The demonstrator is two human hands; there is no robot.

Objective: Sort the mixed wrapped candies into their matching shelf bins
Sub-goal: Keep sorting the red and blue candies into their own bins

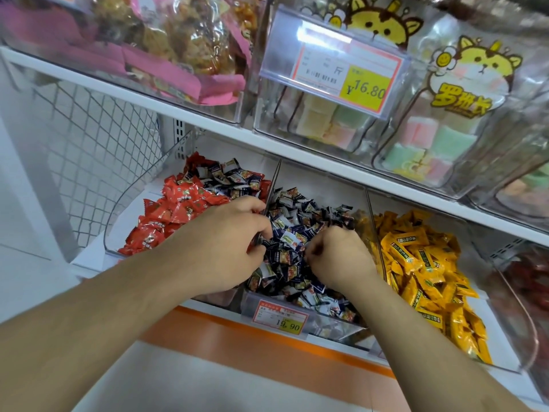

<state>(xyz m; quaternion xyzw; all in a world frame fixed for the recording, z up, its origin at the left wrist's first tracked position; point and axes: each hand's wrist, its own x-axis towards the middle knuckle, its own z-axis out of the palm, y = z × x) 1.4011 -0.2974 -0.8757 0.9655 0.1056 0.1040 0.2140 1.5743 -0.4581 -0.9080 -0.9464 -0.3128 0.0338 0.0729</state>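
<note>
Three clear shelf bins sit side by side on the lower shelf. The left bin (118,230) holds red wrapped candies (175,209) with several dark blue ones (234,178) mixed in at its back. The middle bin (326,324) is full of dark blue and white candies (300,221). The right bin (505,346) holds yellow candies (416,257). My left hand (219,248) lies across the divider between the left and middle bins, fingers curled into the dark candies. My right hand (338,257) is fisted in the middle bin; what it holds is hidden.
A price tag reading 19.90 (280,318) hangs on the middle bin's front. The upper shelf (178,114) carries clear boxes of pastel sweets (427,144), pink bagged snacks (184,49) and a 16.80 tag (335,63). White wire mesh (89,144) closes the left side.
</note>
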